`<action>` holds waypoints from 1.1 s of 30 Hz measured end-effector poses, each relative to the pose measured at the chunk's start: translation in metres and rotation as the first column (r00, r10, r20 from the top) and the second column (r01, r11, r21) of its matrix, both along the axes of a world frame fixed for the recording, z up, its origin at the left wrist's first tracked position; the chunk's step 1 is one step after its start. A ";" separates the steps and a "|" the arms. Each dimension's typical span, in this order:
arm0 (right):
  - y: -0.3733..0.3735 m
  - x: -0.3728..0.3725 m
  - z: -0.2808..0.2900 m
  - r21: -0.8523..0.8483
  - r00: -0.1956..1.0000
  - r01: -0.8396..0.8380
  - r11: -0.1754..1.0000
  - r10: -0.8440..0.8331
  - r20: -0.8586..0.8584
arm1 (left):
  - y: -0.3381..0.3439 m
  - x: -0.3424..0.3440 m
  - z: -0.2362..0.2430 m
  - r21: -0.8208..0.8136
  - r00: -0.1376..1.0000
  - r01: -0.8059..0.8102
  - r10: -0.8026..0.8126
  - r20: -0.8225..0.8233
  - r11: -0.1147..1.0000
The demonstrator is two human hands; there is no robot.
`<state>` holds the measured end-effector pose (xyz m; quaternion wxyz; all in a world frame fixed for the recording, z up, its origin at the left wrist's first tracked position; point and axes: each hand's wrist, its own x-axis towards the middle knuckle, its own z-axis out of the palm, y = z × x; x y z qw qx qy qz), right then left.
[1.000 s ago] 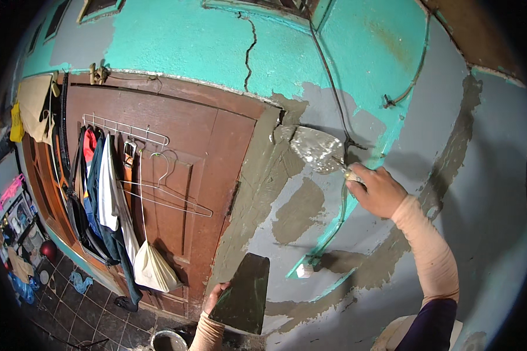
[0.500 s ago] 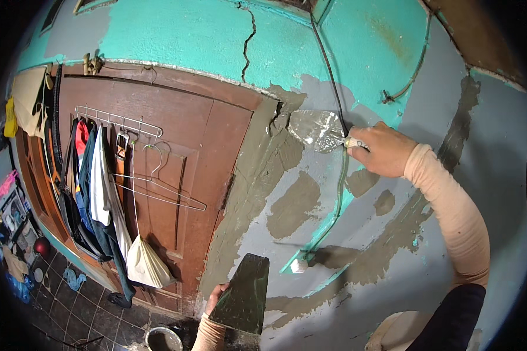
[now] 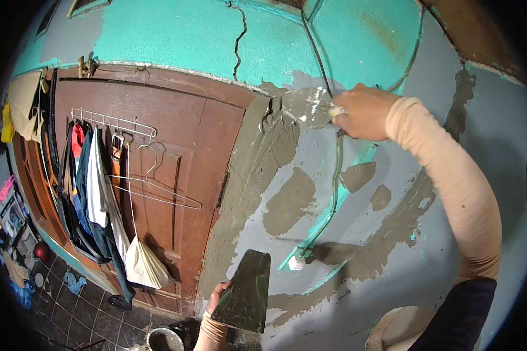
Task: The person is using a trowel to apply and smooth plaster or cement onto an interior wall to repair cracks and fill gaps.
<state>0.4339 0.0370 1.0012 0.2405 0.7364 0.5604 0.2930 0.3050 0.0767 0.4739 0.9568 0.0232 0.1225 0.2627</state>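
Note:
My right hand [image 3: 364, 111] is closed round the handle of a trowel [image 3: 306, 107], its broad blade smeared with grey and white. The blade lies against the wall beside the upper corner of the door frame, next to a dark gap [image 3: 269, 107] in the mortar. Low in the view, my left hand [image 3: 216, 298] grips a flat dark plate [image 3: 244, 289] by its left edge; the plate's face has grey smears. Wet-looking grey mortar [image 3: 252, 169] covers the strip of wall along the door.
A brown door [image 3: 199, 140] carries a wire rack with clothes, a hanger and a cream bag [image 3: 146, 264]. A cable [image 3: 335, 193] runs down the wall to a white socket [image 3: 297, 263]. A bucket [image 3: 165, 339] stands on the tiled floor. Above, the green wall has a long crack [image 3: 238, 47].
My right hand has moved up and slightly left with the trowel, bringing its blade nearer the top of the door frame. My left hand still holds the plate in about the same place.

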 end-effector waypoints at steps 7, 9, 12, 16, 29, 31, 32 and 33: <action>-0.046 0.028 -0.005 0.151 0.980 -0.186 0.971 0.195 -0.047 | 0.013 -0.031 0.010 0.009 0.993 -0.106 0.106 0.048 0.994; -0.049 0.043 -0.020 0.185 0.969 -0.218 0.958 0.235 -0.074 | 0.014 -0.035 0.017 0.062 0.992 -0.126 0.124 0.036 0.990; -0.037 0.069 -0.053 0.360 0.921 -0.253 0.898 0.338 -0.195 | 0.013 -0.034 0.022 0.016 0.992 -0.125 0.126 -0.030 0.992; 0.010 0.110 -0.108 0.420 0.863 -0.200 0.885 0.362 -0.352 | 0.010 -0.030 0.017 0.021 0.985 -0.161 0.162 -0.053 0.987; 0.020 0.164 -0.253 0.816 0.651 -0.163 0.555 0.682 -0.334 | 0.003 -0.063 0.014 0.010 0.976 -0.190 0.190 -0.108 0.982; 0.042 0.155 -0.257 0.844 0.623 -0.247 0.475 0.745 -0.237 | -0.002 -0.061 0.021 -0.010 0.982 -0.182 0.181 -0.052 0.983; 0.052 0.152 -0.259 0.829 0.591 -0.278 0.486 0.766 -0.251 | -0.003 -0.059 0.023 -0.008 0.985 -0.161 0.162 0.054 0.987; 0.060 0.150 -0.262 0.816 0.549 -0.323 0.480 0.797 -0.251 | -0.003 -0.057 0.024 -0.036 0.985 -0.171 0.170 -0.034 0.985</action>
